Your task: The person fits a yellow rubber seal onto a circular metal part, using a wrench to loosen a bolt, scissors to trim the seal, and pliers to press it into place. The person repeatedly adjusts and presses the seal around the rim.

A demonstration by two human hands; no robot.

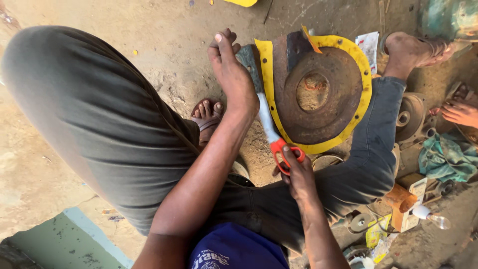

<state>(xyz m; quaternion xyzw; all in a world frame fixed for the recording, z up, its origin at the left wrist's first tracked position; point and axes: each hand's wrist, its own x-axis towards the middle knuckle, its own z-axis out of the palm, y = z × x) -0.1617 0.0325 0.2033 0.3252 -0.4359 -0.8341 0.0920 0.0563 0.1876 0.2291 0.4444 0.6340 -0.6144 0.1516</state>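
Right hand (298,174) closed through the red handles of scissors (273,134), long axis running up and slightly left from the handles, blades pointing away from the body along the left edge of a yellow gasket sheet (267,65). Left hand (231,74) laid flat with fingers stretched, pressing beside that same edge, gripping nothing. Rusty round plate (318,94) lying on the sheet; bare dirt floor (164,35) open to the upper left, crowded by a knee and machine parts (413,117) on the right.
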